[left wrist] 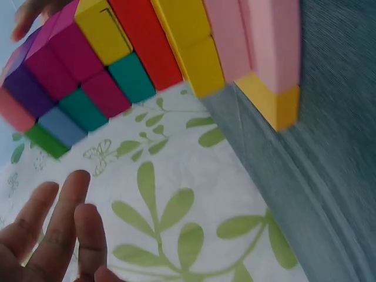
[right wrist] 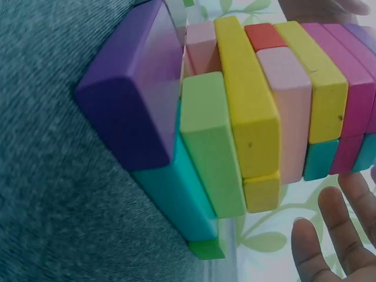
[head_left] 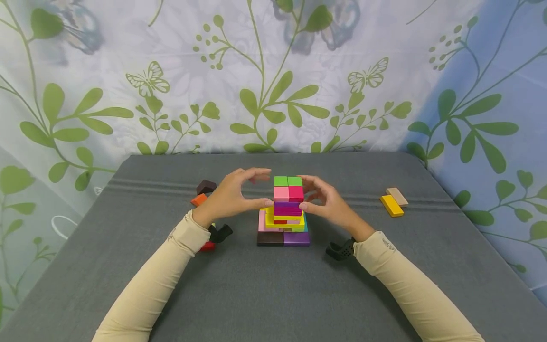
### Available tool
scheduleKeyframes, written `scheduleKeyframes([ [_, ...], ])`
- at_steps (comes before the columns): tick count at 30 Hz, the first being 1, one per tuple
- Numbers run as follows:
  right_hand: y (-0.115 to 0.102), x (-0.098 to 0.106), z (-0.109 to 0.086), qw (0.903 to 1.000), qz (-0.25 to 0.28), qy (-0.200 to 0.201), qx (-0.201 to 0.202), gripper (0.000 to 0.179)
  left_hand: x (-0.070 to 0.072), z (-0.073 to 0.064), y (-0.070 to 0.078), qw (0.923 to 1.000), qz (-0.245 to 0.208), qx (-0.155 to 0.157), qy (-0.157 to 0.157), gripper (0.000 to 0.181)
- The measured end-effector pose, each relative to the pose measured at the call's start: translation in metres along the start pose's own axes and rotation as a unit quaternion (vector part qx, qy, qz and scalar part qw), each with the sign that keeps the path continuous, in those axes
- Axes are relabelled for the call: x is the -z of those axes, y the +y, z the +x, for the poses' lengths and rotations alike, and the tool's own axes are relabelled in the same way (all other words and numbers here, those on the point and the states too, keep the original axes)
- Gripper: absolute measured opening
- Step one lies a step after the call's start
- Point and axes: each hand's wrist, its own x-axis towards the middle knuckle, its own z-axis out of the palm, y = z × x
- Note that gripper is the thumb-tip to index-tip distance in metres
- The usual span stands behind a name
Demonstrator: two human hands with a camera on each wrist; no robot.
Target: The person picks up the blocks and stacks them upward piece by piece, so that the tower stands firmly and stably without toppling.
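Observation:
A tower of coloured wooden blocks (head_left: 288,208) stands upright on the table, with green blocks (head_left: 287,181) on top and a dark brown block (head_left: 270,239) beside a purple block (head_left: 297,239) at its base. At its left side is my left hand (head_left: 232,194), fingers extended and thumb tip near the middle layers. The left wrist view shows these fingers (left wrist: 56,229) apart from the blocks. My right hand (head_left: 328,200) is at the other side, its thumb by the magenta and purple layers. In the right wrist view its loose fingers (right wrist: 343,232) are close to the upper layers; contact is unclear.
On the right lie a yellow block (head_left: 391,205) and a plain wood block (head_left: 397,196). Beyond and under the left forearm are a dark brown block (head_left: 206,186), an orange block (head_left: 198,200) and a partly hidden red block (head_left: 208,246). A patterned curtain (head_left: 273,71) hangs behind the grey table (head_left: 273,294).

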Motion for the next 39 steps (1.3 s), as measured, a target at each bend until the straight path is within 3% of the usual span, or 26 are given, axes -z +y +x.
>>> scheduleKeyframes([
  [4, 0.003, 0.000, 0.000, 0.9998, -0.002, -0.018, -0.008, 0.073, 0.016, -0.016, -0.009, 0.9993, -0.008, 0.019, -0.031, 0.047],
  [9, 0.006, -0.002, 0.000, 0.9997, -0.001, -0.025, -0.009, 0.066, 0.039, -0.040, -0.025, 0.9930, 0.013, 0.048, -0.107, 0.026],
  [13, 0.007, -0.003, 0.000, 0.9997, 0.000, -0.024, -0.004, 0.065, 0.058, -0.061, -0.037, 0.9831, 0.039, 0.086, -0.157, 0.025],
  [21, 0.006, -0.004, 0.000, 0.9998, 0.003, -0.019, -0.005, 0.065, 0.082, -0.088, -0.050, 0.9603, 0.087, 0.164, -0.208, 0.034],
  [27, 0.006, -0.005, 0.000, 0.9998, -0.001, -0.019, -0.005, 0.066, 0.082, -0.092, -0.058, 0.9578, 0.077, 0.171, -0.218, 0.049],
  [30, 0.006, -0.004, 0.000, 0.9998, -0.003, -0.019, -0.004, 0.065, 0.082, -0.093, -0.060, 0.9580, 0.074, 0.175, -0.215, 0.047],
  [35, 0.005, -0.005, 0.000, 0.9998, -0.006, -0.017, -0.003, 0.064, 0.085, -0.093, -0.056, 0.9587, 0.107, 0.188, -0.185, 0.032],
  [39, 0.005, -0.004, 0.000, 0.9998, -0.005, -0.017, -0.006, 0.063, 0.087, -0.089, -0.048, 0.9649, 0.130, 0.171, -0.151, 0.027],
])
